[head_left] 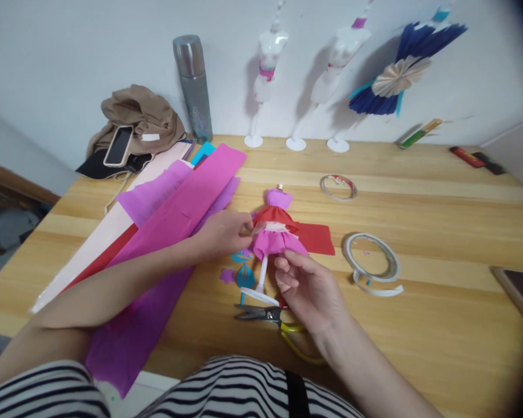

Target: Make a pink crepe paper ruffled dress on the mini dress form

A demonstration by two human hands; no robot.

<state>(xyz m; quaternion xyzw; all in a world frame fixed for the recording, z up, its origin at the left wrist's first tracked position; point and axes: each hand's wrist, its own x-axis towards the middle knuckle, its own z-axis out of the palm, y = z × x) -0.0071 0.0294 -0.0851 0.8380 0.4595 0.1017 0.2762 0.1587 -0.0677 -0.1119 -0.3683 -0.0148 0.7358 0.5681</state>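
Note:
A small dress form (262, 273) on a white stand wears a paper dress with a purple top (279, 199), a red tier (275, 216) and a pink skirt (272, 242). A pale strip (275, 226) runs between the red and pink tiers. My left hand (229, 233) is closed in a pinch at the left edge of the layers, by the pale strip. Palm up, my right hand (310, 287) has its thumb and curled fingers at the skirt's lower right hem. Scissors (261, 313) with yellow handles lie beneath, partly hidden by my right hand.
Pink paper (187, 203) and purple sheets lie left. A red paper piece (318, 238) sits behind the dress. Tape rolls (394, 264) are to the right. Dress forms (268, 69), a dark blue dress (412, 43) and a flask (194, 93) stand along the wall. A phone (119, 145) rests on brown cloth.

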